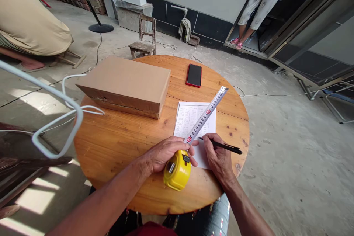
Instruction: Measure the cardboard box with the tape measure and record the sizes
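Note:
My left hand (163, 153) grips a yellow tape measure (177, 171) near the front of the round wooden table (116, 143). Its white blade (206, 114) sticks out diagonally up and to the right, over a printed sheet of paper (188, 118). My right hand (217, 156) rests on the paper's lower part and pinches a black pen (222, 146), tip on the sheet beside the blade. A flat cardboard box (124, 84) lies on the table's left half.
A red-cased phone (194, 75) lies at the table's far side. A white bent tube (52, 103) and cables hang at the left. A small wooden chair (143, 42) stands behind the table. Another person (260, 3) stands in the doorway at upper right.

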{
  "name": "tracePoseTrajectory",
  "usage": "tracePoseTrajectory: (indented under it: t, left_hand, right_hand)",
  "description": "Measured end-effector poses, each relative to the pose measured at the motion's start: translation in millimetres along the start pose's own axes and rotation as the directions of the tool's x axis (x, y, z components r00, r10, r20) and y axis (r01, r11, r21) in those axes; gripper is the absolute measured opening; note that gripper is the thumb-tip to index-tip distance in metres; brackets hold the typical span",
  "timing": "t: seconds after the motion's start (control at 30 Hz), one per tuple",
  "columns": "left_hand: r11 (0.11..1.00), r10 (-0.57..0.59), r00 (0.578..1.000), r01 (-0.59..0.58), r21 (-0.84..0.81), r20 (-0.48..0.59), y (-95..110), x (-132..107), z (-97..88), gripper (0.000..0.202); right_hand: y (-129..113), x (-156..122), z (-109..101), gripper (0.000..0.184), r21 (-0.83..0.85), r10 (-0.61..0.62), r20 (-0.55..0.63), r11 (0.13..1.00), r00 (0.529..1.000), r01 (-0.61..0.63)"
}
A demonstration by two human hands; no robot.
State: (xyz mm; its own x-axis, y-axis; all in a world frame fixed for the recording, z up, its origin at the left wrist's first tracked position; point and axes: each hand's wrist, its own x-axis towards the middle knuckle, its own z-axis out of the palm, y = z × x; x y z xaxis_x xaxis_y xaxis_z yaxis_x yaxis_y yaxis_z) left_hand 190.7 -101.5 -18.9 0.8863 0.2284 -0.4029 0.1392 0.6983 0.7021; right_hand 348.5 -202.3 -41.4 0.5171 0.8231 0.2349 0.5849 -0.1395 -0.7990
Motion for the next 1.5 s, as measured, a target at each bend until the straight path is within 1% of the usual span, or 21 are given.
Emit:
tracePoseTrajectory:
  t: [0.13, 0.4, 0.63, 0.83, 1.13, 1.5]
  left_hand:
    - [1.0, 0.017, 1.0, -0.017, 0.009, 0.014, 0.4, 0.2, 0.0, 0.016]
    - [1.0, 0.007, 1.0, -0.007, 0.01, 0.011, -1.5, 0.2, -2.1, 0.017]
    - [1.0, 0.02, 1.0, -0.02, -0.014, 0.015, -0.7, 1.9, -1.3, 0.017]
    - [1.0, 0.007, 1.0, -0.007, -0.015, 0.015, -1.9, 0.8, -1.8, 0.018]
    - [1.0, 0.03, 0.999, -0.03, 0.002, 0.023, -1.9, 0.7, -0.9, 0.018]
    - [1.0, 0.011, 1.0, -0.011, -0.015, 0.011, -0.3, 0.0, -0.1, 0.018]
  right_hand:
    - [0.8, 0.2, 0.0, 0.018, 0.012, -0.003, 0.017, 1.0, 1.0, 0.002]
    - [1.5, 0.1, 0.4, 0.017, 0.006, -0.004, 0.04, 1.0, 0.999, 0.003]
    - [0.3, -0.7, -1.9, 0.018, 0.006, 0.001, -0.038, 1.0, 0.999, -0.001]
    - [1.2, -0.3, -0.9, 0.017, 0.022, 0.014, -0.071, 1.0, 0.997, -0.013]
    - [1.0, -0.4, -1.1, 0.018, 0.03, 0.029, -0.034, 0.999, 0.999, -0.028]
    - [0.7, 0.6, -0.5, 0.019, 0.044, 0.03, -0.009, 0.999, 0.999, -0.03]
